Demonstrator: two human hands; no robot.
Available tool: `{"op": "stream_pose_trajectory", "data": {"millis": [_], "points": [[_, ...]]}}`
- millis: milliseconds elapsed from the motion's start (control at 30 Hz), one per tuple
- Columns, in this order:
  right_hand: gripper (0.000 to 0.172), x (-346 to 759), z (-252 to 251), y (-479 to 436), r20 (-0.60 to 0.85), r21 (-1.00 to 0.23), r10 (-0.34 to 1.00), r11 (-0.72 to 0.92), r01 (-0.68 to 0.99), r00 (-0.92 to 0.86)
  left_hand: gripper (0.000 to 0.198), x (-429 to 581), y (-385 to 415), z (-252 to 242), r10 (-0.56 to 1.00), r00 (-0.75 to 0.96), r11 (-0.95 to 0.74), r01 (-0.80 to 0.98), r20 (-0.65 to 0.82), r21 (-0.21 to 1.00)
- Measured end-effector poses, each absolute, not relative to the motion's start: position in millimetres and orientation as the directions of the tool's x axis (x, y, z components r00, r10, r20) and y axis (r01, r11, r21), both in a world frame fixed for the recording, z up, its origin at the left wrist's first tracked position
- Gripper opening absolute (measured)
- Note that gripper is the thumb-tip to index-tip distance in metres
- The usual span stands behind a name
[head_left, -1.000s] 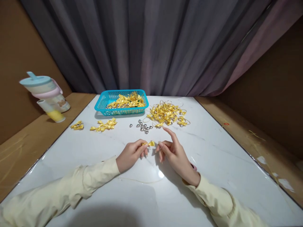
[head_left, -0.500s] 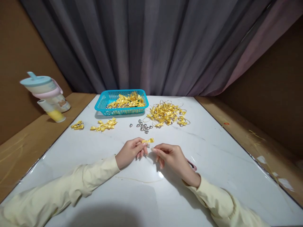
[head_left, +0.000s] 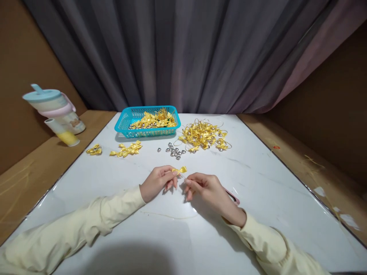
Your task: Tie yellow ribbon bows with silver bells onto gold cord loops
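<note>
My left hand [head_left: 161,181] pinches a small yellow ribbon bow [head_left: 181,170] by one end, between thumb and forefinger. A thin, pale strand [head_left: 183,176] runs from the bow's middle to the fingertips of my right hand [head_left: 205,188], which are closed on it. Whether it is a thread or a needle is too fine to tell. Just beyond the hands lie several silver heart-shaped beads [head_left: 175,151]. A pink-edged tool [head_left: 233,197] is partly hidden behind my right wrist. On the table [head_left: 143,240] nearer me, a loose gold cord [head_left: 172,217] lies flat.
Bows with silver hearts and gold loops form a pile [head_left: 200,135] at the back right. A blue basket [head_left: 122,128] holds more yellow pieces. Loose bows [head_left: 126,149] and a small cluster [head_left: 94,149] lie left. A lidded cup [head_left: 61,110] and a yellow-white spool [head_left: 64,133] stand far left.
My right fingertips have moved slightly down and right, and the strand between them and the bow now shows. The left hand keeps its pinch on the bow.
</note>
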State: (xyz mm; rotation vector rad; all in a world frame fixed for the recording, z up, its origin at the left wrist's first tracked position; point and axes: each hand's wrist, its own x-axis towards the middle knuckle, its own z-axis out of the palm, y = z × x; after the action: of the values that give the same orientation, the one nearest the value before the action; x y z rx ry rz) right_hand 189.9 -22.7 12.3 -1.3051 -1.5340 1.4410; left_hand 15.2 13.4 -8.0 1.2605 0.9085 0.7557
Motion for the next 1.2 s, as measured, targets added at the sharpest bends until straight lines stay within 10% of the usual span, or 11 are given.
{"op": "stream_pose_trajectory", "data": {"millis": [1200], "points": [[0.033, 191.5, 8.3, -25.3, -0.164, -0.953, 0.931, -0.064, 0.295, -0.326, 0.021, 16.1, 15.2, -5.9, 0.846, 0.474, 0.306, -0.062, -0.242, 0.95]]}}
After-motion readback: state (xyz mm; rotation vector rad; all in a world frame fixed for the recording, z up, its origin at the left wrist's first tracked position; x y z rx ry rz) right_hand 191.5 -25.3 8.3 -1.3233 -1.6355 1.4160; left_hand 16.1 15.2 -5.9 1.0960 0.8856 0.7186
